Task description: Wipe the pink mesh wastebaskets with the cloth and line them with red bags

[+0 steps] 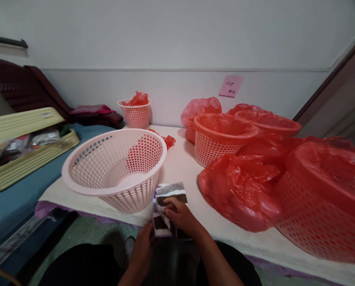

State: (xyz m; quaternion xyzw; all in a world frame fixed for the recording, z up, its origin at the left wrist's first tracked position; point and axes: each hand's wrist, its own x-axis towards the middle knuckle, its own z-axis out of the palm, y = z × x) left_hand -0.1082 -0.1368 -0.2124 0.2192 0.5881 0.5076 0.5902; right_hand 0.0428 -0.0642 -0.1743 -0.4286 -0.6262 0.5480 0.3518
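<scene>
A small striped cloth [171, 190], grey, white and dark brown with a purple edge, lies partly on the table's front edge and hangs a little over it. My right hand [182, 216] is on top of the cloth, its fingers bent and gripping the fabric. At the cloth's lower left corner, my left hand [143, 240] pinches the edge; its fingertips are partly hidden. Just left of the cloth stands a large pale pink plastic basket [113, 190] with nothing in it. To the right lies a full red plastic bag [240, 190].
Several red-bag-lined baskets, including a front-right one [323, 210] and a middle one [213, 147], stand on the white-covered table [177, 159]. A small basket [137, 117] is by the wall. Left is a blue surface [22, 172] with a yellow container [25, 123]. A pink note [231, 86] hangs on the wall.
</scene>
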